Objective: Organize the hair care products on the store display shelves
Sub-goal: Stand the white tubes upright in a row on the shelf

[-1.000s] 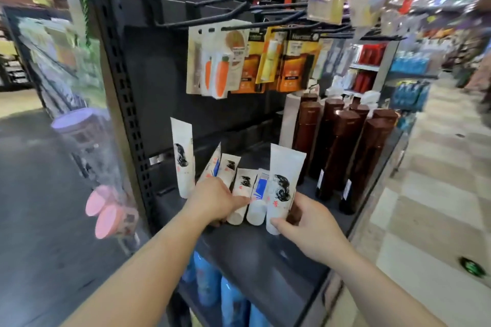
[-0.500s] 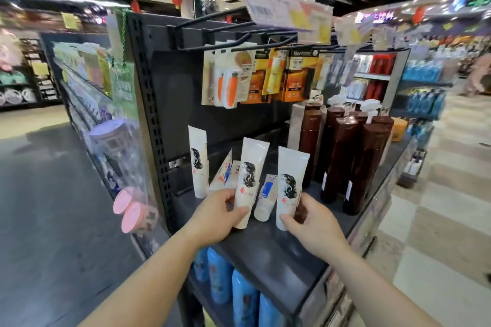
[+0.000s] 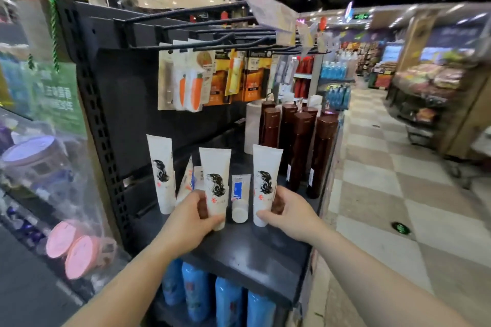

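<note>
Standing cap-down on the dark shelf (image 3: 239, 255), two white tubes are gripped near their bases: the middle tube (image 3: 215, 188) by the left hand (image 3: 194, 216), the right tube (image 3: 264, 183) by the right hand (image 3: 288, 212). A third matching tube (image 3: 161, 172) is seen upright to the left, untouched. Between the held pair a smaller tube (image 3: 240, 198) with a blue label is stood. Behind, at least six brown bottles (image 3: 299, 151) are grouped. Four blue bottles (image 3: 228, 300) are counted on the shelf below.
</note>
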Demonstrator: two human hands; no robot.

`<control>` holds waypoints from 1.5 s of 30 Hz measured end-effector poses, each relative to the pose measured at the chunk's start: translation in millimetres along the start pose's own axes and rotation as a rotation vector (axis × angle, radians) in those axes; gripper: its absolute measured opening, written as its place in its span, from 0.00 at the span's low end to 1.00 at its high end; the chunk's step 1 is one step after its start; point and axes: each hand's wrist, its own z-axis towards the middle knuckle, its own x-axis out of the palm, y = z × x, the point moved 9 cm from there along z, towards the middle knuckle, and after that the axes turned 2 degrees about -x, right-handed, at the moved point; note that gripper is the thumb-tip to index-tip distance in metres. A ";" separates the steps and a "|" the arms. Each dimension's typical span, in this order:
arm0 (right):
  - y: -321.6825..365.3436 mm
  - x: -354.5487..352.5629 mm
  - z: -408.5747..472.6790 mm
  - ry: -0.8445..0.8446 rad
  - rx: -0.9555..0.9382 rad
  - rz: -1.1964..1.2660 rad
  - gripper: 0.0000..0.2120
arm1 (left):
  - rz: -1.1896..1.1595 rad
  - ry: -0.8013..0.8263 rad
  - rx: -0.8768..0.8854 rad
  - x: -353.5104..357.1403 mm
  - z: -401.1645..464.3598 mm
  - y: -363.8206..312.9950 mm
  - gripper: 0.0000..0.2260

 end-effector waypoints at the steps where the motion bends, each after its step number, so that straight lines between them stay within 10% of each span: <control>1: -0.2 0.4 -2.2 -0.014 0.019 -0.020 0.18 | -0.007 0.022 0.014 -0.2 3.8 1.3 0.16; 21: -7.7 -20.5 -48.5 -0.352 0.269 -0.126 0.18 | -0.085 0.163 0.181 27.4 23.3 -23.4 0.17; 26: 30.2 -34.1 -82.4 -0.681 0.165 -0.177 0.15 | -0.124 0.158 0.161 23.9 22.0 -22.0 0.16; 32: 74.7 39.3 -50.5 -0.274 0.058 -0.460 0.15 | -0.029 0.097 0.152 6.2 16.0 -13.3 0.13; 45: 74.6 51.8 -27.4 -0.178 0.254 -0.854 0.22 | -0.109 0.108 0.152 -9.8 7.1 3.8 0.14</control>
